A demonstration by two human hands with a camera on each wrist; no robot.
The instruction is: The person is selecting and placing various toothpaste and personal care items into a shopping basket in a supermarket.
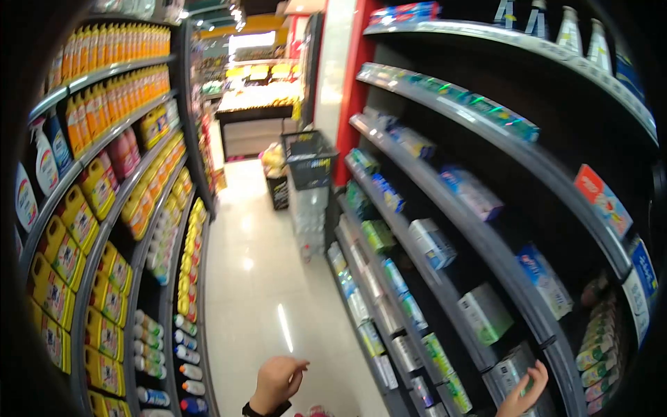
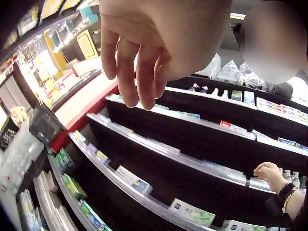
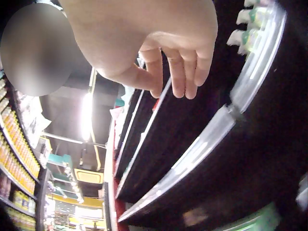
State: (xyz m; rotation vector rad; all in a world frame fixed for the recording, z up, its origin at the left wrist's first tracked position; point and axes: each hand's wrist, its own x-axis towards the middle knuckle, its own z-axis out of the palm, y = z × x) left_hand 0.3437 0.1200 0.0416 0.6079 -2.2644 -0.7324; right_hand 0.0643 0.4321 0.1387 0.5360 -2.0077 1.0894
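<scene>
My left hand [image 1: 276, 382] hangs over the aisle floor, its fingers loosely bent and nothing in them. The left wrist view shows the same hand [image 2: 154, 43] from below, fingers drooping. On the other side, my right hand [image 1: 526, 395] is beside the right-hand shelves, overlapping a grey box [image 1: 513, 372] in the head view. Its fingers are relaxed and hold nothing, as the right wrist view of the hand [image 3: 159, 43] shows too. Nearby on the shelves stand a white-and-green box [image 1: 485, 314] and a blue-and-white box [image 1: 543, 279].
Shelves of orange bottles [image 1: 114, 101] and yellow jugs [image 1: 59, 254] line the left. A dark shopping basket [image 1: 309, 156] sits on stacked clear bottles [image 1: 309, 215] further along the aisle floor [image 1: 253, 271]. Green-and-white bottles [image 1: 599, 354] stand at the lower right.
</scene>
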